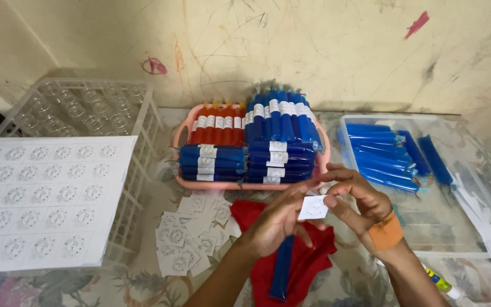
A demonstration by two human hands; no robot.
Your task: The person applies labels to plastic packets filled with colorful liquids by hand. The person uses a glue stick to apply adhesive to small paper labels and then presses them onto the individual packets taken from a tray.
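Left hand (pixel 277 224) grips a blue tube (pixel 282 267) w/ closed fingers, right hand (pixel 359 202) pinches a small white label (pixel 313 207) just above it, held flat betw. the fingertips, prob. for sticking it on.

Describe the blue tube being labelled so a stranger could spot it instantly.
Start at the pink basket of stacked tubes, then drop to the red cloth before it. The blue tube lies there under the left hand, alone and unlabelled.

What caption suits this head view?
Both hands hold a small white label over a blue tube on a red cloth, before a pink basket of labelled tubes.
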